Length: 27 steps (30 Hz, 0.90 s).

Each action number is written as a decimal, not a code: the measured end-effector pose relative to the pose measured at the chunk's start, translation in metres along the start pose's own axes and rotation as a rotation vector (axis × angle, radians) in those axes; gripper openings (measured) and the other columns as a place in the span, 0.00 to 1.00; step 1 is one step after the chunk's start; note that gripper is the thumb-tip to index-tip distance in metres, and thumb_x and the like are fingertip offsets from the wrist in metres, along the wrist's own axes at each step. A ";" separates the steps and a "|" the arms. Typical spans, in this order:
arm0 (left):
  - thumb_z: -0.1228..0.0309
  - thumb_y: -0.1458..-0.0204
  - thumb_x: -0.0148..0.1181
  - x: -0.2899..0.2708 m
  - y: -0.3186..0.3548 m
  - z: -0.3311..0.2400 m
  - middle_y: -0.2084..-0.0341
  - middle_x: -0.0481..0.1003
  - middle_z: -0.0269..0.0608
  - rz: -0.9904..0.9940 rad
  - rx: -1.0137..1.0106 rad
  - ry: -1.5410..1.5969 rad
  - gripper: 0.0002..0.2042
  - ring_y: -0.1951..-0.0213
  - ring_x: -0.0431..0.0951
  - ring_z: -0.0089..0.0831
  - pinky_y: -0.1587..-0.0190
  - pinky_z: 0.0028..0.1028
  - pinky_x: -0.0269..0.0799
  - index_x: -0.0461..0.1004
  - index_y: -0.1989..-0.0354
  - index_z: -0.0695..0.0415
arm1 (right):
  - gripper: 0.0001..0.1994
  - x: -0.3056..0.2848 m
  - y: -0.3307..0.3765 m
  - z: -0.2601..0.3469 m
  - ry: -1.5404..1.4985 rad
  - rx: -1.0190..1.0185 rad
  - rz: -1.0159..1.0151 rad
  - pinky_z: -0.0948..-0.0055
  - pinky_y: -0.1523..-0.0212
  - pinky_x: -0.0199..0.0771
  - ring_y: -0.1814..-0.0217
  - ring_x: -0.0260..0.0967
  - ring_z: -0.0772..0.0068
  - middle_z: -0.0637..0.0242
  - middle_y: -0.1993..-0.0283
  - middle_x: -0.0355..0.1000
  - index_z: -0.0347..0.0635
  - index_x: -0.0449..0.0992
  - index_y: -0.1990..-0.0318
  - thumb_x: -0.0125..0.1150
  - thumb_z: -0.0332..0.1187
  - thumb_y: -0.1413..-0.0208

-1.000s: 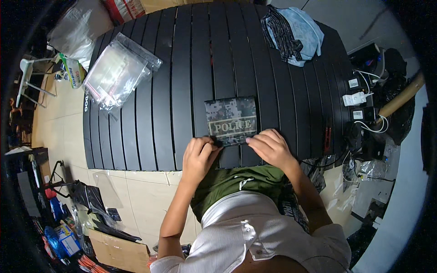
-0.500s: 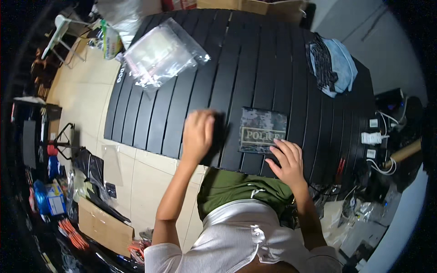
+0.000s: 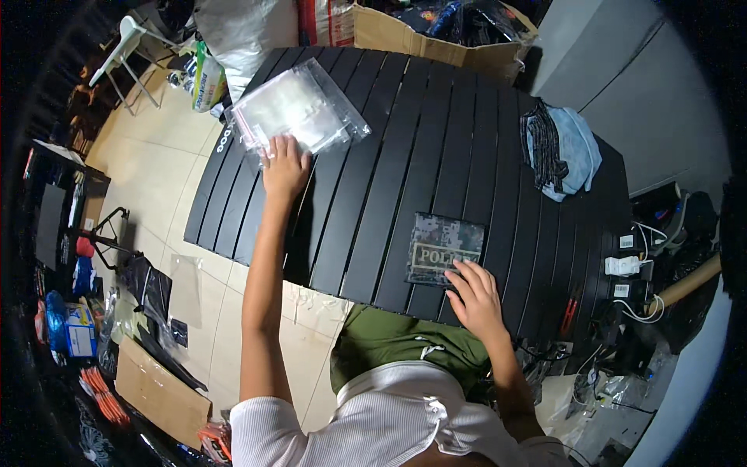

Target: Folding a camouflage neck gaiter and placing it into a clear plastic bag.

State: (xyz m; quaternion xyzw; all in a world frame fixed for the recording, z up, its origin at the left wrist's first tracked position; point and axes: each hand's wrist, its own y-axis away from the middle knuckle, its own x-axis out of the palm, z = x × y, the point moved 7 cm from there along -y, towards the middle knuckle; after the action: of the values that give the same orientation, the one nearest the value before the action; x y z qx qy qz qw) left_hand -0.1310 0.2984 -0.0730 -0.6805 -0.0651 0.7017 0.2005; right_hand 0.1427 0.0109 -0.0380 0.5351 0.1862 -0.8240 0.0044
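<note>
A stack of clear plastic bags [image 3: 292, 109] lies at the far left of the black slatted table [image 3: 373, 202]. My left hand [image 3: 285, 167] reaches out to the stack's near edge, its fingertips resting on the plastic. Near the table's front edge is a flat, square, dark camouflage-patterned piece [image 3: 445, 233] with a light printed panel; whether it is cloth or a pouch I cannot tell. My right hand [image 3: 477, 300] rests its stretched fingers on the lower right corner of this piece, and part of the print is covered by them.
A bundle of light blue and black cloth [image 3: 572, 152] sits at the table's right. White plugs with cables [image 3: 624, 266] and red-handled pliers or scissors [image 3: 570, 313] are at the right edge. Beyond the table stand an open cardboard box [image 3: 436, 43] and a white sack [image 3: 253, 35].
My left hand has moved forward and left, from above the table onto the plastic bags. My right hand stays at the camouflage piece. The whole view has shifted slightly.
</note>
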 end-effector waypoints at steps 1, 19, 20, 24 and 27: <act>0.49 0.48 0.41 0.008 0.002 0.007 0.42 0.53 0.50 0.135 -0.046 0.093 0.29 0.42 0.55 0.46 0.42 0.46 0.45 0.57 0.44 0.57 | 0.18 0.001 0.001 0.002 -0.002 -0.003 0.005 0.60 0.48 0.57 0.45 0.57 0.57 0.60 0.48 0.62 0.42 0.69 0.55 0.59 0.29 0.57; 0.57 0.68 0.65 -0.116 0.211 -0.113 0.42 0.51 0.45 0.473 0.547 0.233 0.42 0.47 0.58 0.40 0.49 0.41 0.54 0.52 0.41 0.50 | 0.12 -0.054 0.029 -0.061 0.204 0.309 -0.048 0.58 0.43 0.52 0.40 0.52 0.56 0.61 0.48 0.63 0.41 0.71 0.58 0.53 0.26 0.53; 0.61 0.64 0.62 -0.117 0.215 -0.118 0.42 0.53 0.41 0.416 0.573 0.158 0.37 0.48 0.61 0.35 0.50 0.40 0.56 0.53 0.41 0.49 | 0.13 -0.056 0.027 -0.054 0.178 0.295 -0.104 0.59 0.43 0.52 0.40 0.52 0.56 0.61 0.49 0.63 0.41 0.71 0.58 0.53 0.25 0.54; 0.73 0.59 0.56 -0.144 0.205 -0.114 0.57 0.71 0.32 0.334 0.538 0.642 0.17 0.55 0.67 0.31 0.52 0.34 0.55 0.71 0.57 0.51 | 0.13 -0.058 0.016 -0.017 -0.024 0.183 -0.194 0.61 0.45 0.54 0.43 0.56 0.54 0.59 0.51 0.66 0.37 0.71 0.61 0.56 0.23 0.57; 0.77 0.56 0.57 -0.140 0.181 -0.102 0.68 0.75 0.35 0.483 0.132 1.138 0.06 0.65 0.73 0.27 0.59 0.27 0.64 0.75 0.68 0.57 | 0.11 -0.066 0.008 0.009 -0.185 0.099 -0.360 0.61 0.49 0.60 0.49 0.61 0.53 0.57 0.55 0.68 0.36 0.71 0.63 0.58 0.24 0.59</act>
State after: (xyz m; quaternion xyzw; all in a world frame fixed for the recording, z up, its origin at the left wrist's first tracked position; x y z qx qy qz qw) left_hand -0.0666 0.0627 -0.0153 -0.9296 0.2513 0.2571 0.0810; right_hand 0.1649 -0.0121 0.0205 0.4151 0.2368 -0.8652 -0.1521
